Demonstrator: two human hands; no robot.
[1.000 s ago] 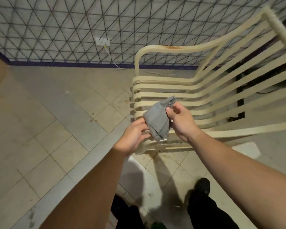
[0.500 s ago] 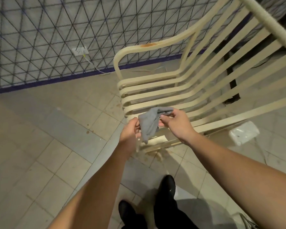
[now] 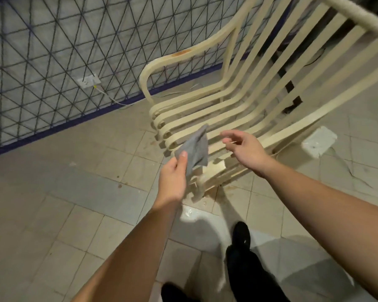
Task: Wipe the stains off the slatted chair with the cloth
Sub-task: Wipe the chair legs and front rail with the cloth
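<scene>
One cream slatted plastic chair (image 3: 238, 101), one small grey cloth (image 3: 195, 149), two bare hands. The left hand (image 3: 172, 179) pinches the cloth's lower corner between thumb and curled fingers, just before the chair's front seat edge; the cloth stands up above that thumb. The right hand (image 3: 244, 149) hovers over the seat's front slats, fingers loosely spread, holding nothing, just beside the cloth.

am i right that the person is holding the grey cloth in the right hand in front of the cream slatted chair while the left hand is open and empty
Not quite: the hands are swapped. In the head view the left hand pinches the grey cloth in front of the cream slatted chair, while the right hand is open and empty, fingers spread beside the cloth without touching it.
</scene>
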